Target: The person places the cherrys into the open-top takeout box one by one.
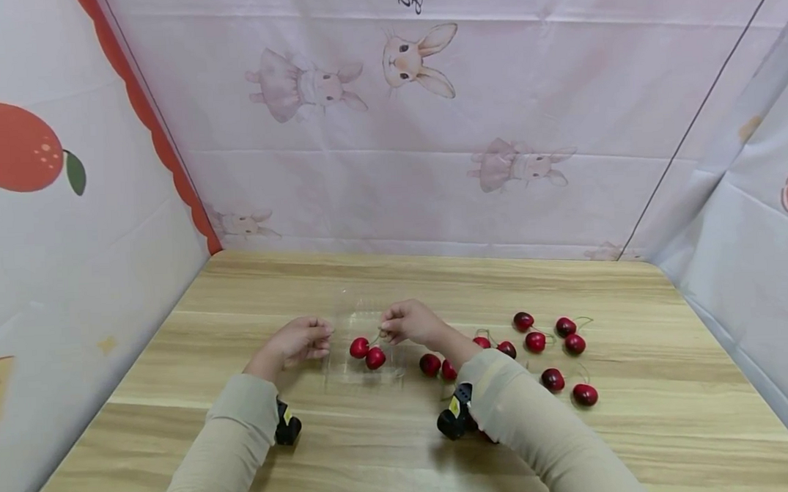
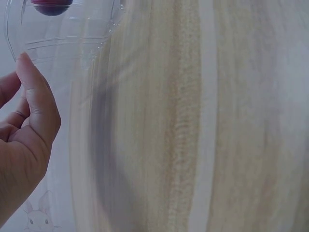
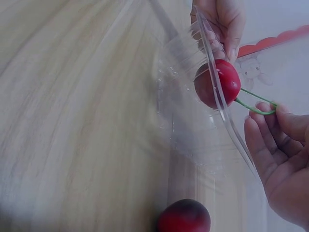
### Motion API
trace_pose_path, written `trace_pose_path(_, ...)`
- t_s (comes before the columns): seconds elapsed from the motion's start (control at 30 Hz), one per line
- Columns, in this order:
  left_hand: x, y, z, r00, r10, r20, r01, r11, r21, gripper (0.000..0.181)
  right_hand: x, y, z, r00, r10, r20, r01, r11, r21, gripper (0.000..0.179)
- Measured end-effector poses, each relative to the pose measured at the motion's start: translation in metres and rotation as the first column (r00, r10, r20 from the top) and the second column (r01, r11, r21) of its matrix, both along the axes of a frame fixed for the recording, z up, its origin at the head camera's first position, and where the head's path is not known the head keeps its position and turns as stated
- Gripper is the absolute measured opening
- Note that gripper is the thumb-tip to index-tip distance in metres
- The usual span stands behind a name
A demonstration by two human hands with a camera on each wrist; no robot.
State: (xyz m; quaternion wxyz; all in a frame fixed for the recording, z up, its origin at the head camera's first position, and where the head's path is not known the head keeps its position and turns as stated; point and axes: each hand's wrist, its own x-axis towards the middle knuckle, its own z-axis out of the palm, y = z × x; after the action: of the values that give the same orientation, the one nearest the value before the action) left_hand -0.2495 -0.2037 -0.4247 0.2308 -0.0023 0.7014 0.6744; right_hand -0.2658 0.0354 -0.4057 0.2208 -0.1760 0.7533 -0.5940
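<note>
A clear plastic box (image 1: pixel 347 374) lies in front of me, its see-through walls faint against the wood. At its left rim, my left hand (image 1: pixel 301 339) pinches the edge between thumb and forefinger; the left wrist view shows the fingertip at the plastic rim (image 2: pixel 67 39). My right hand (image 1: pixel 413 323) holds a pair of red cherries (image 1: pixel 375 357) by their joined green stems (image 3: pixel 258 111). The pair hangs over the box, and in the right wrist view one cherry (image 3: pixel 227 83) is partly seen through the box's rim.
Several more cherries (image 1: pixel 575 344) lie scattered on the wooden table (image 1: pixel 664 381) to the right, some beside and behind my right forearm. Another cherry (image 3: pixel 184 216) sits close to the box. Printed cloth walls (image 1: pixel 366 203) enclose the table at the back and sides.
</note>
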Motion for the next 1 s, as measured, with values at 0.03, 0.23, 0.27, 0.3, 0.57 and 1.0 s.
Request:
trace_pose_path(0.03, 0.0, 0.0, 0.0, 1.0, -0.005, -0.003, 0.005, 1.0, 0.001, 0.012, 0.0, -0.001, -0.001, 1.0, 0.006, -0.003, -0.006, 1.0, 0.002, 0.016)
trace_pose_path(0.23, 0.001, -0.001, 0.002, 1.0, -0.02, -0.009, 0.02, 1.0, 0.01, 0.014, -0.001, -0.006, -0.003, 0.999, 0.031, -0.019, -0.031, 0.999, 0.032, 0.016)
trace_pose_path(0.27, 0.001, -0.001, 0.002, 1.0, -0.02, -0.008, 0.02, 1.0, 0.009, 0.014, -0.001, -0.007, -0.003, 0.999, 0.037, -0.021, -0.036, 0.999, 0.038, 0.016)
trace_pose_path(0.3, 0.001, -0.001, 0.002, 1.0, -0.021, -0.008, 0.022, 1.0, 0.009, 0.014, -0.001, -0.008, -0.003, 0.999, 0.045, -0.025, -0.044, 0.998, 0.045, 0.016)
trace_pose_path(0.57, 0.001, 0.0, 0.001, 1.0, -0.012, -0.004, 0.012, 1.0, 0.005, 0.01, 0.001, -0.013, -0.003, 0.995, 0.081, -0.053, -0.077, 0.995, 0.07, 0.014)
trace_pose_path(1.0, 0.001, 0.0, 0.002, 1.0, -0.014, 0.004, 0.014, 1.0, 0.016, 0.008, 0.0, -0.017, -0.002, 0.989, 0.132, -0.066, -0.125, 0.986, 0.109, 0.015)
